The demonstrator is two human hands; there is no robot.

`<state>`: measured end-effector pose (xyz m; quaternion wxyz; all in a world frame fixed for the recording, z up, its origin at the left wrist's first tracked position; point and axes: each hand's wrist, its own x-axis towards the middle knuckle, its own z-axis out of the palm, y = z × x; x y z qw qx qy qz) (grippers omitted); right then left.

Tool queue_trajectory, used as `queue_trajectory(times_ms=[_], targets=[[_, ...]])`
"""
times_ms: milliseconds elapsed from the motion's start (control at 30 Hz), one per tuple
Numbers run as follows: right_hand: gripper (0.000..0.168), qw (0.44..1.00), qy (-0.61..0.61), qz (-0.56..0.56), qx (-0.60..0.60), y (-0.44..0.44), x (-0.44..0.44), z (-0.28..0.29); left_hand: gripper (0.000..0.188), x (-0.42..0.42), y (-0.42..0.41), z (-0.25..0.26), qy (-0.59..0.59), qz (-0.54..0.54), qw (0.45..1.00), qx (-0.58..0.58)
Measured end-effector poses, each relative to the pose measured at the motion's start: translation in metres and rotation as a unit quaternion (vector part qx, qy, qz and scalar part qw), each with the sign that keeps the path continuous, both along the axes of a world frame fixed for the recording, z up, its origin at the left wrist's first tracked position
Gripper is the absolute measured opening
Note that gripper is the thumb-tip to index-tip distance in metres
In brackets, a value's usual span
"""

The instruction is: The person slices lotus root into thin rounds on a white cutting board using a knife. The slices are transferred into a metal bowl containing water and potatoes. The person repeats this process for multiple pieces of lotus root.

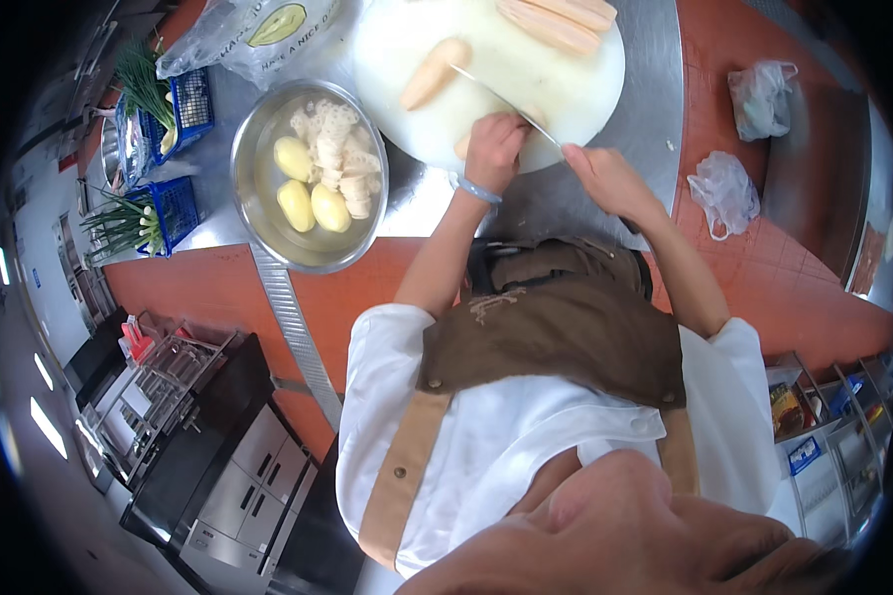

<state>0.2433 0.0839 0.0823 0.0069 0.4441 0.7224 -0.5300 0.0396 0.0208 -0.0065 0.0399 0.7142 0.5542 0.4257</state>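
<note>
My left hand (495, 149), with a pale bangle at its wrist, curls over a pale orange vegetable piece (462, 146) on the round white cutting board (387, 111). The fingers hide most of that piece. In my right hand (609, 178) is the handle of a knife (502, 103); its thin blade slants up and left across the board, close to my left fingertips. Beyond the blade's tip lies a larger peeled orange piece (437, 73). Several long pale orange pieces (554, 26) rest together at the board's far right.
Left of the board, a steel bowl (236, 175) holds peeled potatoes (295, 204) and sliced lotus root (335, 145) in liquid. A printed plastic bag (268, 37) and blue baskets (175, 204) of green onions stand on the steel table (651, 97). Plastic bags (724, 190) lie to the right.
</note>
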Motion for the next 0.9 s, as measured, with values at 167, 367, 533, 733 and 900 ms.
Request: queue_trajectory(times_ms=[167, 367, 533, 733, 900], targets=[[0.050, 0.999, 0.006, 0.005, -0.036, -0.013, 0.015, 0.029, 0.025, -0.002, -0.006, -0.008, -0.035, 0.028, 0.999, -0.003], [0.046, 0.999, 0.014, 0.002, -0.032, -0.016, 0.019, 0.028, 0.026, 0.000, -0.004, -0.010, -0.053, 0.024, 0.998, -0.006], [0.041, 0.999, 0.028, 0.004, -0.020, -0.020, 0.022, 0.033, 0.029, 0.000, -0.006, -0.012, -0.051, 0.023, 0.998, -0.015], [0.040, 1.000, -0.002, 0.018, 0.016, -0.018, 0.013, 0.013, 0.029, -0.001, -0.006, -0.011, -0.051, 0.015, 0.998, -0.017], [0.042, 0.999, 0.025, 0.016, 0.011, -0.004, 0.002, -0.006, 0.030, -0.004, -0.007, -0.008, -0.050, 0.006, 0.998, -0.027]])
